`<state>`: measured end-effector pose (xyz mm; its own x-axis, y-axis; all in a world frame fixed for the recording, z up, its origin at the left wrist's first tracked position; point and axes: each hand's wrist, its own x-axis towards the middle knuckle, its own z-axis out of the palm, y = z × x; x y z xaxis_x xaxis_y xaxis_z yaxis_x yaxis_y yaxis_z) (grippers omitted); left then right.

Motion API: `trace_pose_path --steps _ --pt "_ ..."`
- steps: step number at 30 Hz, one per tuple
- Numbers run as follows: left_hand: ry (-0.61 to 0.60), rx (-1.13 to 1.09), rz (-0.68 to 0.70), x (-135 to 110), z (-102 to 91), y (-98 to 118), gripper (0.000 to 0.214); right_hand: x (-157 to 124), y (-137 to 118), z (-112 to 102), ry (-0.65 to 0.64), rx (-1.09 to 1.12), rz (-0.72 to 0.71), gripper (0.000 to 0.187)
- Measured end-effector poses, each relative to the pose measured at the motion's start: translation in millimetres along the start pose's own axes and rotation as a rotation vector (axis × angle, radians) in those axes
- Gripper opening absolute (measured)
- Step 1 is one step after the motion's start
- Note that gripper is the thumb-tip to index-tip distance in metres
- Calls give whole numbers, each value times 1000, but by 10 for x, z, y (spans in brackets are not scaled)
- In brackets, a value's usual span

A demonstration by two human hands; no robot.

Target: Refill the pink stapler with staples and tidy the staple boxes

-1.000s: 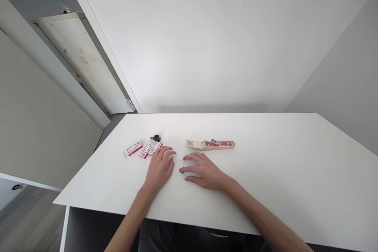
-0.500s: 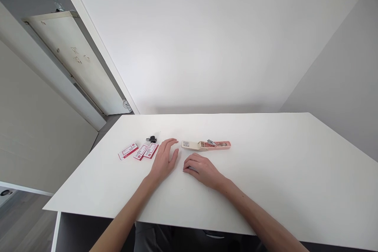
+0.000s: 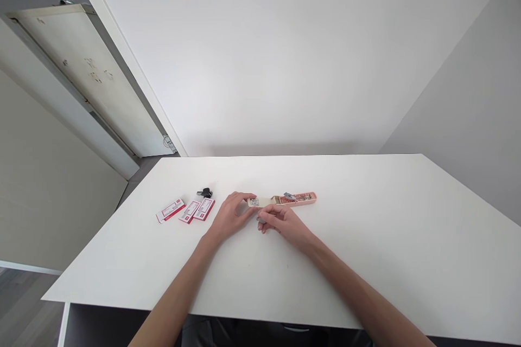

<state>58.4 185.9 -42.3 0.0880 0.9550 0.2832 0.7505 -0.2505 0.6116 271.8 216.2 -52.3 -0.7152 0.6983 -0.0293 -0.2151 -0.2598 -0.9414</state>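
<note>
- Pink and cream; laid hinged-open as a slim case [image 3: 303,199] on the white tabletop [image 3: 366,249], perhaps to leave its contents within reach;
- Gripped at the cream end between thumb and forefinger of the left hand [image 3: 234,216], apparently against sliding;
- Closed, with the right hand [image 3: 284,220], on something small and grey [image 3: 261,220], mostly covered; held just beside the case, likely for steadiness;
- Holding, in the pink half, a metal piece [image 3: 290,196] aslant over items too tiny to tell apart;
- Bordered, well to the left, by three red-and-white packets [image 3: 190,211] and a black-and-metal object [image 3: 207,193], perhaps giving both hands room.
</note>
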Motion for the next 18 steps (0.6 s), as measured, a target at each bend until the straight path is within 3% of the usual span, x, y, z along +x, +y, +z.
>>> trace_pose_path --steps 3,9,18 --pt "15 9 6 7 15 -18 28 -10 -36 -53 -8 155 10 30" --pt "75 49 -14 -11 41 -56 28 -59 -84 -110 -50 216 150 27" --pt "139 72 -63 -28 40 -92 31 -32 -7 -195 140 272 174 32"
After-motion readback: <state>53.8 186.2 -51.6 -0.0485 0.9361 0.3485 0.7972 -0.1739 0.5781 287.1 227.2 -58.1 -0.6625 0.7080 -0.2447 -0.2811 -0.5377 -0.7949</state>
